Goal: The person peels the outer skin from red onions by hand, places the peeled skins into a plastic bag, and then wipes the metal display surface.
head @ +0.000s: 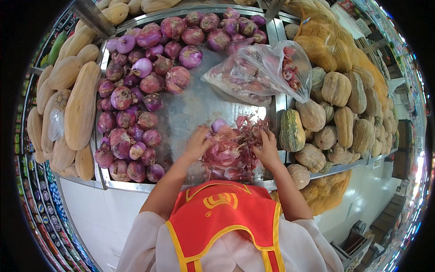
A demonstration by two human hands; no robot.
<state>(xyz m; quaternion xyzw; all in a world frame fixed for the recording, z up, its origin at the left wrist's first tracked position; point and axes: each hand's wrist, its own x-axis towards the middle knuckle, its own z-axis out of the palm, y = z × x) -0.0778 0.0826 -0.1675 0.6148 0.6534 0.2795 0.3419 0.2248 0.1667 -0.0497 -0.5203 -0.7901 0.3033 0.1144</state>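
A loose heap of dry red onion skins (224, 153) lies on the metal display tray (183, 112) right before me. My left hand (198, 143) is at the left side of the heap, thumb and fingers apart. Close to its fingertips, a peeled purple onion (218, 124) sits at the heap's far edge. On the opposite side, my right hand (267, 148) rests against darker, crumpled skins with its fingers spread. Beyond the heap, a clear plastic bag (244, 73) holds more skins, its mouth turned to the right.
Red onions (121, 97) line the tray's left and far sides. Long tan squashes (81, 105) fill the left bay. Several small pumpkins (336, 88) and a yellow mesh sack (323, 40) occupy the right. Metal posts (91, 17) rise at the back corners.
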